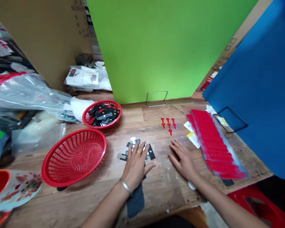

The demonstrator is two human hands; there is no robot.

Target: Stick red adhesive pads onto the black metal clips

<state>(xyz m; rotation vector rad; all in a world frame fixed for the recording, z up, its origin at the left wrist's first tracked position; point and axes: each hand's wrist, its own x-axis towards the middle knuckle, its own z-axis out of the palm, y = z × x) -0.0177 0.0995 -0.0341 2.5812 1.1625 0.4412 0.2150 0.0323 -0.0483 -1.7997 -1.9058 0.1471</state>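
Note:
My left hand (pixel 137 161) lies spread over a small pile of black and silver flat parts (pixel 152 152), hiding most of them. A dark cloth strip (pixel 136 202) lies under that wrist. Resting palm down on the wooden table (pixel 156 180), my right hand (pixel 183 159) has its fingers stretched out, and nothing shows in it. Beyond it, several small red T-shaped pieces (pixel 168 125) are laid out in rows. To its right are white cards with a yellow band (pixel 193 139) and a stack of red pieces in clear plastic (pixel 213 142).
A red basket (pixel 102 127) of black and red parts stands behind a larger red basket (pixel 98 158) at left. An orange-rimmed patterned mug (pixel 21 190) sits front left. Green (pixel 152 47) and blue (pixel 258 95) panels border the table. Plastic bags (pixel 38 91) crowd the left side.

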